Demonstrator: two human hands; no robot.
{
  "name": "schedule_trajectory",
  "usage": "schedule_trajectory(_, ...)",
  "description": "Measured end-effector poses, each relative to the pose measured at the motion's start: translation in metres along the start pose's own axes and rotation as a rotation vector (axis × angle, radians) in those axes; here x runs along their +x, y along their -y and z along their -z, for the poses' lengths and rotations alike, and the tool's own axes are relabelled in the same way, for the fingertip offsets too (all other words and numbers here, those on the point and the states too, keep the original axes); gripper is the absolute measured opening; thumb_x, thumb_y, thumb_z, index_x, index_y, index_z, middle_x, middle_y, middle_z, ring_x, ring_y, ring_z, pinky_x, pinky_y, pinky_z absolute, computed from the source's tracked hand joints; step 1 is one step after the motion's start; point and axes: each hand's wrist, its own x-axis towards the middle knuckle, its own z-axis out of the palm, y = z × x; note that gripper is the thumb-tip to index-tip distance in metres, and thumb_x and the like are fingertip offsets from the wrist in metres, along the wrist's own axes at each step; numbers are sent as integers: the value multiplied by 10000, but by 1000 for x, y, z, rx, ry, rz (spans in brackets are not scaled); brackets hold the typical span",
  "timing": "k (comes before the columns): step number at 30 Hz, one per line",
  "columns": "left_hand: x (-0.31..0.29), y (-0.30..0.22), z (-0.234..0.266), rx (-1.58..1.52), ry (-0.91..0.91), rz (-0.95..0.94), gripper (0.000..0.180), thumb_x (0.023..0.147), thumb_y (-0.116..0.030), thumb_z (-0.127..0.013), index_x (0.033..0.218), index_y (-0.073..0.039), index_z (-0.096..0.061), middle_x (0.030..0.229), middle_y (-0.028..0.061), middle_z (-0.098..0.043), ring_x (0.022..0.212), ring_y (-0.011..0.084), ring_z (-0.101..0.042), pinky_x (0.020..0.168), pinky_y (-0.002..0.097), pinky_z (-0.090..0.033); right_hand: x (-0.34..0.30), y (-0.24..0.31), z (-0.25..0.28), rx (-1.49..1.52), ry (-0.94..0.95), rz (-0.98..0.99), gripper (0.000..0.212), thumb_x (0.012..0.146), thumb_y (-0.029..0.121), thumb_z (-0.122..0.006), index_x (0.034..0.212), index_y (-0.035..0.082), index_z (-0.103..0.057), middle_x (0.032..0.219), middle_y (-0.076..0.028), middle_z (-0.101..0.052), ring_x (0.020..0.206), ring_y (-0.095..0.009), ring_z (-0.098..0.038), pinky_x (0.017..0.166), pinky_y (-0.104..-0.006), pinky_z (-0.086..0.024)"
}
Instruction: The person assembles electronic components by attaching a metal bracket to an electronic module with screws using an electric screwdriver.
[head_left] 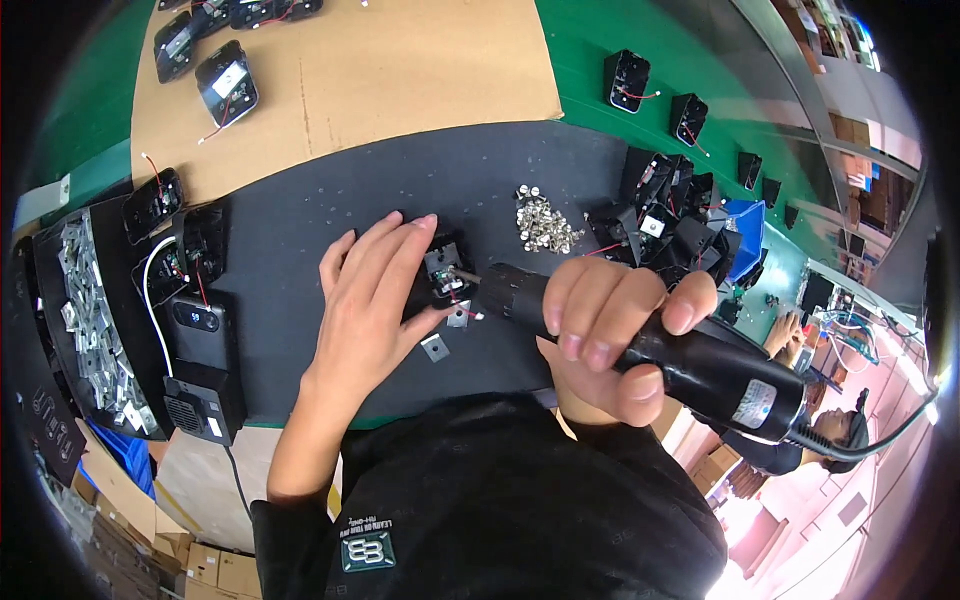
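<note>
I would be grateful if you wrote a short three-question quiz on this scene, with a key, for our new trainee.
1. Which hand holds the screwdriver?
2. True or false: the loose screws are all inside the blue bin.
3. Where is the screwdriver's bit pointed?
A) At the cardboard
B) At the black unit beside the left hand
C) At the power cord

Key:
1. The right hand.
2. False; a heap of them lies on the dark mat.
3. B
</note>
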Motion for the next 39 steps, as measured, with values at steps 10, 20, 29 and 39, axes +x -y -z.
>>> schedule_trajectory(10, 12, -3, 0, -61, -71, -1, 794, 497, -139, -801, 1261, -127, -587, 1129, 37, -575, 1117, 250, -522, 973, 444, -312, 3, -4, 5, -51, 56, -1, 389, 866, 87, -654, 1129, 109, -368, 753, -65, -576, 649, -198, -563, 654, -381, -488)
schedule_trajectory(20, 17, -4, 1, -73, -69, -9, 763, 486, -163, -797, 1227, -150, -615, 1092, 26, -571, 1081, 248, -518, 961, 446, -319, 6, -4, 11, -57, 73, -24, 387, 857, 90, -668, 1113, 113, -380, 748, -64, -572, 641, -200, -562, 644, -381, -488)
schedule_trajectory(29, 19, -1, 0, -79, -64, -36, 724, 508, -201, -810, 1207, -148, -629, 1095, 28, -574, 1072, 252, -520, 961, 438, -326, 9, -5, 16, -40, 166, -62, 358, 832, 58, -678, 1077, 105, -421, 759, -61, -585, 635, -201, -585, 646, -368, -498)
schedule_trajectory(39, 22, 2, 0, -62, -73, -91, 716, 512, -218, -830, 1193, -125, -629, 1066, 36, -580, 1063, 260, -523, 962, 429, -336, 12, -11, 12, -121, 149, -135, 289, 888, 236, -692, 965, 157, -425, 682, 10, -544, 576, -152, -527, 594, -313, -440)
